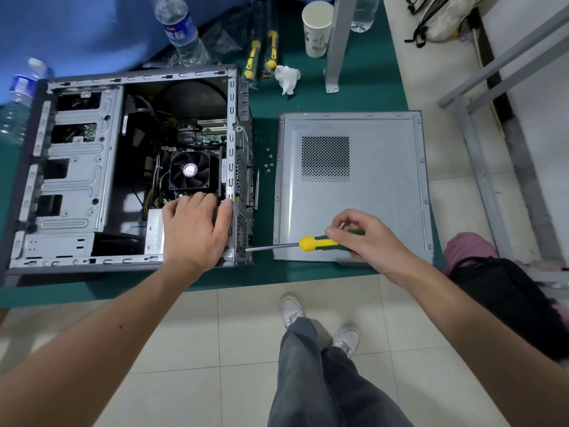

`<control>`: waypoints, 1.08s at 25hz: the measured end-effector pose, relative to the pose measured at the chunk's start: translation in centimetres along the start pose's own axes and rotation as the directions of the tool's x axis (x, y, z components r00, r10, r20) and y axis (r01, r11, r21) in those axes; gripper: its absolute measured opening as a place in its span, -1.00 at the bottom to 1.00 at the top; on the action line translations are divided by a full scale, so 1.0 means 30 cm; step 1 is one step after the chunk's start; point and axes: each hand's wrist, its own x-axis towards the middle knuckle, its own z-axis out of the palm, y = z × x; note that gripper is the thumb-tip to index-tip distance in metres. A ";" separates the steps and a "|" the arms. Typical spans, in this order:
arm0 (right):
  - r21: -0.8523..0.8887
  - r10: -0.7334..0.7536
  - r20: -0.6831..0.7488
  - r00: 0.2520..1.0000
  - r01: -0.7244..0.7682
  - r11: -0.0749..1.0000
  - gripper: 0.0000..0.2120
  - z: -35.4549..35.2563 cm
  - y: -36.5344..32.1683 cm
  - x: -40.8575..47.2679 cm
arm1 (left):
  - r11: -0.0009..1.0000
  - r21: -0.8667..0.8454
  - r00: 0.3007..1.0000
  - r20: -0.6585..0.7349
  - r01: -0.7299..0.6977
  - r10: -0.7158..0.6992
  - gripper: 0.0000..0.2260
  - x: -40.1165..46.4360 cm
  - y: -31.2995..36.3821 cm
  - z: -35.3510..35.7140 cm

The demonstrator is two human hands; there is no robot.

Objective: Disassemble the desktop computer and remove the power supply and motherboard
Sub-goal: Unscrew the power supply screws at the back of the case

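The open computer case (129, 167) lies on its side on the green table (308, 272), at about nine o'clock from the picture's centre. Inside it the fan (190, 170) sits over the motherboard (200, 135), and the power supply (155, 231) occupies the case's near corner, at about six o'clock from the fan. The left hand (197, 226) rests flat on the power supply, fingers straight and close together, thumb against the rear wall of the case. The right hand (366, 238) grips the green and yellow handle of a screwdriver (295, 245), whose shaft points toward nine o'clock with its tip at the case's rear wall. The detached side panel (354, 186) lies flat at three o'clock from the case, under the right hand. A few loose screws (269, 161) lie between case and panel.
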 end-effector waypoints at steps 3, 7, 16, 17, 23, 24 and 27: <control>0.349 -0.018 0.110 0.994 -0.022 0.937 -0.79 -0.010 0.012 -0.004 | 1.000 -0.002 1.000 0.004 0.002 -0.002 -0.60 0.000 0.001 -0.002; -0.091 0.289 0.128 0.949 -0.279 0.956 -0.59 -0.012 0.003 -0.008 | 1.000 0.000 1.000 0.002 0.002 -0.002 -0.60 -0.001 0.001 -0.002; -0.114 0.279 0.142 0.950 -0.264 0.958 -0.57 -0.023 0.000 -0.001 | 1.000 0.005 1.000 0.010 0.000 0.000 -0.60 -0.002 0.001 -0.002; -0.083 0.226 0.127 0.966 -0.217 0.973 -0.66 -0.021 0.007 0.003 | 1.000 0.005 1.000 0.013 0.001 -0.001 -0.59 -0.002 0.002 -0.001; 0.250 0.145 0.215 0.966 -0.198 0.948 -0.75 -0.030 0.026 -0.010 | 1.000 -0.003 1.000 0.018 0.006 -0.006 -0.58 -0.004 0.004 -0.005; 0.108 0.213 0.198 0.957 -0.237 0.965 -0.67 -0.020 0.016 -0.015 | 1.000 -0.003 1.000 0.017 0.007 -0.007 -0.59 -0.005 0.004 -0.005; 0.068 0.140 0.133 0.981 -0.150 0.986 -0.80 -0.014 0.029 -0.008 | 1.000 -0.004 1.000 0.014 0.006 -0.006 -0.59 -0.004 0.005 -0.004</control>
